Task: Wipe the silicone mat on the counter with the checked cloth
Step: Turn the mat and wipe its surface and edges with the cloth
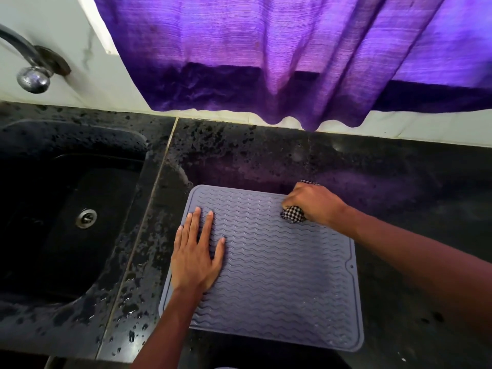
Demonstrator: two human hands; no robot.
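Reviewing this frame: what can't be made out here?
Head view only.
Cloth: mostly bunched inside the right hand; its size is hidden.
Mat: patches under the left hand and right hand are covered.
Tap: cut off by the left edge.
Sink: too dark to see its basin walls.

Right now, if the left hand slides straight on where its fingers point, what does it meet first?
Probably the far rim of the silicone mat, then counter. The left hand lies flat on the mat; the checked cloth in the right hand is off that line.
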